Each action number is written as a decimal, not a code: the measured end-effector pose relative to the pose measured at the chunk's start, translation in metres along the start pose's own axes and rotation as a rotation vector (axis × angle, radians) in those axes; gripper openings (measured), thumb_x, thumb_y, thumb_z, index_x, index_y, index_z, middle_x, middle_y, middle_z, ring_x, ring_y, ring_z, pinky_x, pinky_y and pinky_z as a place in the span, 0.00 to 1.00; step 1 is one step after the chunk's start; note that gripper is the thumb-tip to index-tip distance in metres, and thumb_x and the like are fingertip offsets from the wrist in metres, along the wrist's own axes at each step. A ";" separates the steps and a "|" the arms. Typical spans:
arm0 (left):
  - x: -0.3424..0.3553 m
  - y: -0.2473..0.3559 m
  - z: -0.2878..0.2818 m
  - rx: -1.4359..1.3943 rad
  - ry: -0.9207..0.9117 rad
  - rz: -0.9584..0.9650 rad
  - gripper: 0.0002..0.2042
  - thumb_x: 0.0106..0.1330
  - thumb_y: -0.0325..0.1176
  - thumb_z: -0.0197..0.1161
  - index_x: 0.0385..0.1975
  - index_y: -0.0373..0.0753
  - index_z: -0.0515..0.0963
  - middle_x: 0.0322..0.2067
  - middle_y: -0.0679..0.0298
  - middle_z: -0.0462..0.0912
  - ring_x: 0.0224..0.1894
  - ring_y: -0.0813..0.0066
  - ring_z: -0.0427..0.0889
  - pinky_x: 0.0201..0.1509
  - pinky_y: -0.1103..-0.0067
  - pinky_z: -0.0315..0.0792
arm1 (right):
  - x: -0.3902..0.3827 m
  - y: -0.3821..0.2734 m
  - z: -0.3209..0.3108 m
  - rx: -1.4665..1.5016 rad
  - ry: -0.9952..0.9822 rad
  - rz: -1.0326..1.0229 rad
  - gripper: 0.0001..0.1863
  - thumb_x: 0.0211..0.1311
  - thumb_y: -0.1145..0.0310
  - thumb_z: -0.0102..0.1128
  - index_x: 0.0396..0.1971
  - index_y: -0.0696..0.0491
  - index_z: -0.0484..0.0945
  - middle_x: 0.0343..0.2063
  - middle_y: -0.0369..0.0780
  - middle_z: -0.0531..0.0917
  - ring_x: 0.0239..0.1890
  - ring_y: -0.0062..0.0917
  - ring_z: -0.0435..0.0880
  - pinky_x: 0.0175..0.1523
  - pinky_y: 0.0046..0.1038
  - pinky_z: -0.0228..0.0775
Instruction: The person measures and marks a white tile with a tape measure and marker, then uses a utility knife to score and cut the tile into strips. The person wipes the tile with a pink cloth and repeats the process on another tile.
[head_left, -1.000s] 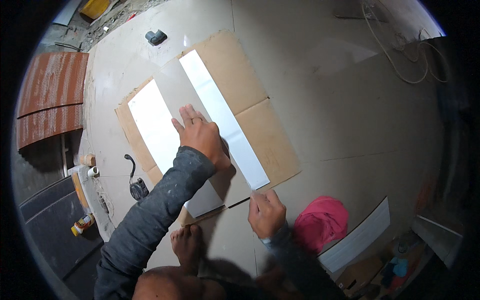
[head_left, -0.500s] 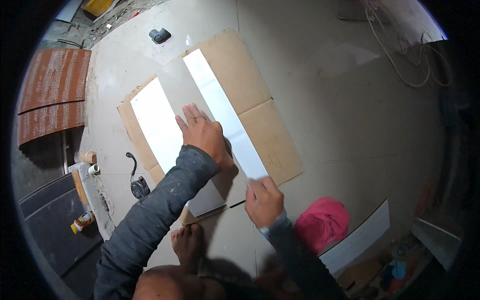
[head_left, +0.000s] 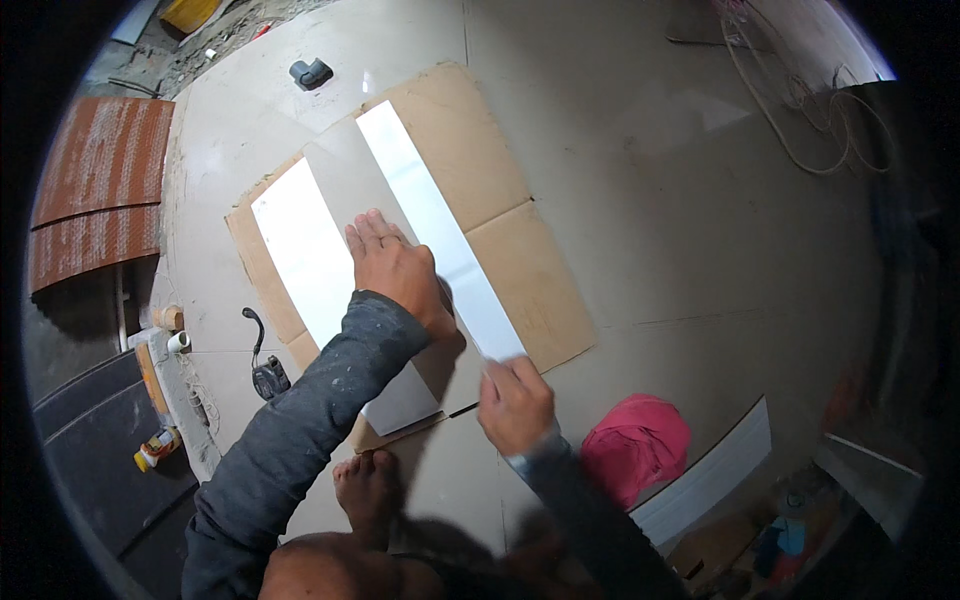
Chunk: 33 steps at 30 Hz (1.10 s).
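My left hand [head_left: 396,280] lies flat, fingers stretched, on a long grey strip [head_left: 345,170] that crosses a white sheet. The white surface shows on both sides of it: a broad part [head_left: 295,240] to the left and a narrow band [head_left: 420,190] to the right. Under them is a brown cardboard sheet [head_left: 530,260] on the floor. My right hand [head_left: 517,403] is closed in a fist at the near end of the narrow white band, beside the grey strip's edge. Whatever it grips is hidden by the fingers.
A tape measure [head_left: 269,378] with a strap lies left of the cardboard, and a grey pipe elbow [head_left: 311,74] beyond it. Pink cloth [head_left: 637,448] and a white panel [head_left: 710,475] are near my right forearm. My bare foot [head_left: 368,495] stands close to the cardboard's near edge.
The whole view has shifted slightly, so everything sits a little further left. Both hands keep about the same place on the sheet and strip.
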<state>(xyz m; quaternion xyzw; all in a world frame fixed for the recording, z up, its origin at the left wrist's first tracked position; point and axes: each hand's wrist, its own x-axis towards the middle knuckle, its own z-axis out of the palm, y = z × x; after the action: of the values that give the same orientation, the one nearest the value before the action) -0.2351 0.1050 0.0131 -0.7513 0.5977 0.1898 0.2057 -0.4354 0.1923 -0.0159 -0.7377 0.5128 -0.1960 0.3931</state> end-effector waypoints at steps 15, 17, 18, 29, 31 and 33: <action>-0.001 0.001 -0.005 0.057 -0.046 -0.036 0.57 0.32 0.51 0.77 0.62 0.11 0.67 0.69 0.20 0.57 0.76 0.27 0.52 0.79 0.43 0.40 | 0.037 -0.005 0.012 0.050 0.015 -0.067 0.03 0.61 0.77 0.63 0.34 0.60 0.82 0.31 0.50 0.79 0.34 0.50 0.82 0.38 0.43 0.75; 0.000 0.000 -0.005 0.067 -0.102 -0.051 0.58 0.31 0.52 0.77 0.62 0.11 0.67 0.69 0.22 0.58 0.77 0.27 0.51 0.77 0.38 0.37 | 0.063 -0.007 0.024 -0.016 -0.019 -0.056 0.03 0.61 0.76 0.63 0.33 0.60 0.82 0.31 0.50 0.79 0.34 0.50 0.82 0.39 0.44 0.75; 0.000 0.000 -0.005 0.076 -0.089 -0.047 0.59 0.31 0.52 0.77 0.63 0.11 0.67 0.69 0.22 0.58 0.77 0.27 0.51 0.77 0.37 0.35 | 0.068 -0.009 0.026 -0.031 0.025 -0.113 0.03 0.61 0.76 0.62 0.32 0.60 0.81 0.31 0.50 0.79 0.34 0.50 0.82 0.39 0.45 0.75; 0.003 -0.001 -0.002 0.112 -0.029 -0.033 0.61 0.32 0.58 0.78 0.63 0.12 0.66 0.69 0.22 0.59 0.77 0.30 0.52 0.80 0.43 0.32 | 0.062 0.000 0.026 0.068 0.054 -0.152 0.03 0.63 0.77 0.59 0.29 0.58 0.79 0.30 0.49 0.79 0.34 0.50 0.82 0.38 0.45 0.75; 0.003 0.000 -0.004 0.112 -0.071 -0.028 0.61 0.32 0.57 0.78 0.63 0.12 0.67 0.68 0.22 0.59 0.77 0.30 0.52 0.80 0.45 0.32 | 0.065 0.001 0.030 0.037 0.006 -0.102 0.03 0.63 0.77 0.59 0.29 0.58 0.79 0.30 0.49 0.79 0.34 0.50 0.82 0.38 0.45 0.75; 0.002 -0.001 -0.006 0.124 -0.079 -0.023 0.60 0.33 0.57 0.77 0.63 0.12 0.67 0.68 0.21 0.59 0.77 0.30 0.52 0.80 0.45 0.32 | 0.061 -0.002 0.029 0.007 0.010 -0.076 0.04 0.64 0.77 0.59 0.29 0.58 0.79 0.30 0.50 0.79 0.33 0.50 0.81 0.37 0.45 0.75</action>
<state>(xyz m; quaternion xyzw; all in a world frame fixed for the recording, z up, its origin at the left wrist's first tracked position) -0.2333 0.1001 0.0173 -0.7359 0.5911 0.1796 0.2772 -0.3898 0.1480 -0.0392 -0.7543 0.4856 -0.2164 0.3852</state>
